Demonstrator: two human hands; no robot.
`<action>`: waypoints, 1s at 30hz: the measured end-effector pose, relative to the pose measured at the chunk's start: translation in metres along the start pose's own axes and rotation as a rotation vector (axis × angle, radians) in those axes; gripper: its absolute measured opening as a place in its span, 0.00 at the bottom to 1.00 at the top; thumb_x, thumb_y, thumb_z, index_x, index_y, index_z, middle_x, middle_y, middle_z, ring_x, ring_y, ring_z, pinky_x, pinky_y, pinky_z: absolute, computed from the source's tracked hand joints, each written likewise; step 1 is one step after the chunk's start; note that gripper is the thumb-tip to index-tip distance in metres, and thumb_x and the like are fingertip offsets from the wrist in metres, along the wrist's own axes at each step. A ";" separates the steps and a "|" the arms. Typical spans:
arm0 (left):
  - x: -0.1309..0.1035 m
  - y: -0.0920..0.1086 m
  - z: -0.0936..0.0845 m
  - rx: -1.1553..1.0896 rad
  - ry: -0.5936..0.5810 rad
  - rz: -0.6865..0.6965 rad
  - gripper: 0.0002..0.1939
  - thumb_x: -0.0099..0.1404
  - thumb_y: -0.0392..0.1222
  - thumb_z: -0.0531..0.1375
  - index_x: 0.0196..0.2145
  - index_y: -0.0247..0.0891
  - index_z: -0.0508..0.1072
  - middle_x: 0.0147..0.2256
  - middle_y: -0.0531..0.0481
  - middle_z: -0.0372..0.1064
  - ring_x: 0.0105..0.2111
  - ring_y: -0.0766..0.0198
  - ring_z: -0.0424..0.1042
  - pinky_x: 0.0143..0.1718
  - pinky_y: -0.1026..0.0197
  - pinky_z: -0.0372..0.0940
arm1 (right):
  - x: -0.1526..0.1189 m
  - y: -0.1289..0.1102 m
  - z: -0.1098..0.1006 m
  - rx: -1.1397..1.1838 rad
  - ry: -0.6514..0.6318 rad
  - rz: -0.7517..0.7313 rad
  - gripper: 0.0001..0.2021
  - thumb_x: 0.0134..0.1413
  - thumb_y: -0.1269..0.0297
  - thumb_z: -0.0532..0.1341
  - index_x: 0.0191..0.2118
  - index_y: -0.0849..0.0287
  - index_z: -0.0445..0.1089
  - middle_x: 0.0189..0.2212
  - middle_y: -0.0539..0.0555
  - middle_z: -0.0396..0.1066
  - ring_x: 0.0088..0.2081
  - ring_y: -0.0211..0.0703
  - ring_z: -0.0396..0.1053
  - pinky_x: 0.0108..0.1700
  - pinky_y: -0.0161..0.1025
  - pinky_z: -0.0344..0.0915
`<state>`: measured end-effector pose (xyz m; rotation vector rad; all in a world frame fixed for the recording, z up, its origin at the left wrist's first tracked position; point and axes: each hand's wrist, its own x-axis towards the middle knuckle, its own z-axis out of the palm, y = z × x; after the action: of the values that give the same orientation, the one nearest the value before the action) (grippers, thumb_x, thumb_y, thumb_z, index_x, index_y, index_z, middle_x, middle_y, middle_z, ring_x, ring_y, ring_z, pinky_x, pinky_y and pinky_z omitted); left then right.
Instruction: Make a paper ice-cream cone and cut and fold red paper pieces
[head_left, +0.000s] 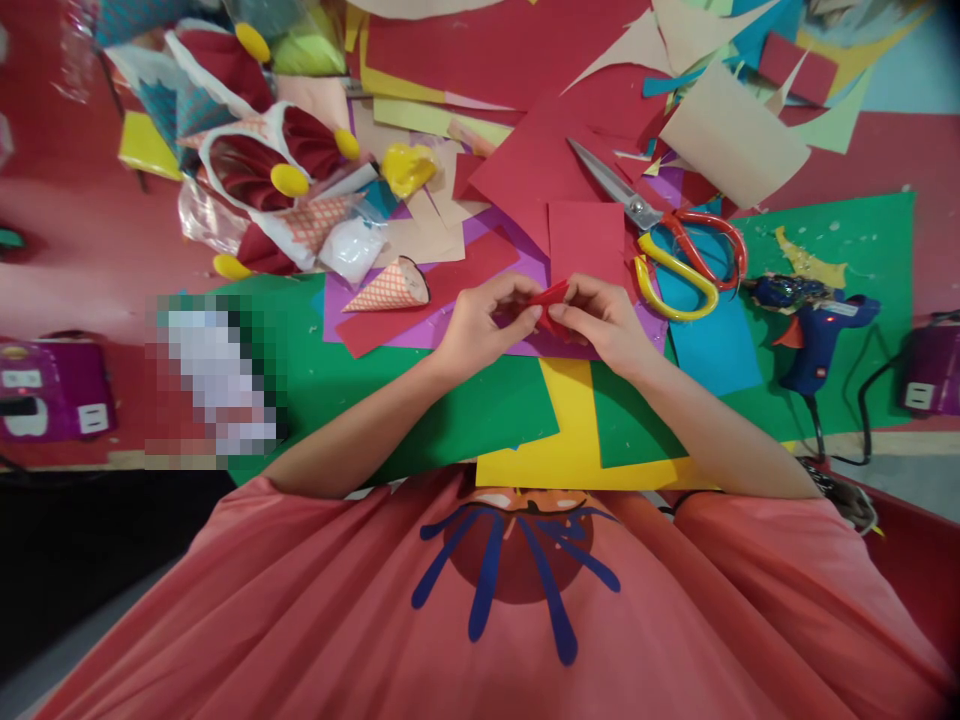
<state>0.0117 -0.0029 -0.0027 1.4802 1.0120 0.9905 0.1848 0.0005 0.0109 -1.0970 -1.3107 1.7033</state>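
A small piece of folded red paper (551,297) is pinched between my two hands, above purple paper. My left hand (491,318) grips its left side with thumb and fingers. At its right side, my right hand (596,318) holds the paper the same way. Just beyond my fingers lies a flat red paper rectangle (587,240). Scissors (660,225) with one red and one yellow handle rest to the right, blades pointing away and left. Left of my hands, a small paper cone (390,286) with an orange lattice pattern lies on its side.
A blue glue gun (817,340) with a cord lies at the right. Several cones with red pleated insides and yellow discs (290,180) are piled back left. Paper scraps (735,135) cover the back. Purple power strips (64,390) stand at both sides. A blurred-out object (217,380) lies left.
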 end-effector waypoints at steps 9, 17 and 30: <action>0.001 -0.002 -0.002 0.007 -0.006 0.076 0.03 0.60 0.38 0.60 0.30 0.37 0.73 0.28 0.52 0.73 0.29 0.71 0.71 0.33 0.67 0.66 | -0.001 0.001 0.003 -0.021 -0.009 -0.034 0.13 0.48 0.57 0.66 0.25 0.59 0.65 0.21 0.46 0.63 0.24 0.31 0.58 0.27 0.33 0.52; 0.008 0.000 -0.003 -0.189 0.055 -0.072 0.17 0.56 0.54 0.66 0.31 0.40 0.68 0.27 0.55 0.68 0.26 0.71 0.70 0.30 0.66 0.68 | -0.002 -0.001 0.002 0.004 0.087 -0.005 0.12 0.48 0.61 0.64 0.24 0.57 0.61 0.20 0.45 0.64 0.22 0.31 0.59 0.25 0.33 0.54; 0.006 -0.003 -0.001 -0.247 0.143 -0.034 0.11 0.54 0.45 0.67 0.25 0.38 0.69 0.24 0.56 0.67 0.21 0.73 0.69 0.24 0.67 0.68 | -0.002 -0.001 0.000 0.003 0.042 -0.021 0.12 0.49 0.57 0.66 0.26 0.59 0.68 0.21 0.46 0.66 0.24 0.32 0.60 0.27 0.33 0.54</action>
<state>0.0120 0.0038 -0.0049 1.1996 0.9737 1.1648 0.1854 -0.0006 0.0124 -1.1078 -1.2882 1.6576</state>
